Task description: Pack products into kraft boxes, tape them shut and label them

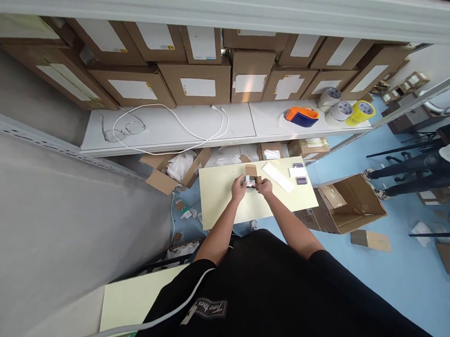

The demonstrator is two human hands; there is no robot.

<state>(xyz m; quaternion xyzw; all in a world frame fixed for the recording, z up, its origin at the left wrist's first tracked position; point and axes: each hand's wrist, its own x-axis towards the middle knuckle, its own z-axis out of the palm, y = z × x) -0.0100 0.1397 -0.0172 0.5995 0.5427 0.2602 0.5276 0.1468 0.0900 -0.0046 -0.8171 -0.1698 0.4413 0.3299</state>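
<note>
A small cardboard box (250, 181) with its brown flap raised stands on the pale yellow tabletop (219, 204), between my two hands. My left hand (239, 189) grips the box at its left side. On the other side, my right hand (264, 186) has its fingers closed at the box's right edge, by a brown side flap. Something dark and shiny shows inside the box, too small to name. Right of my right hand lies a long white strip (278, 177). Beyond it is a white piece (297, 172) over a dark patterned item.
Above the tabletop, a white shelf (241, 121) carries glasses (125, 131), a white cable (184, 126), an orange-and-blue tape dispenser (301, 116) and tape rolls (339, 111). Brown cartons (197, 81) line its back. Open boxes (358, 201) stand on the floor; a person (423, 166) is at right.
</note>
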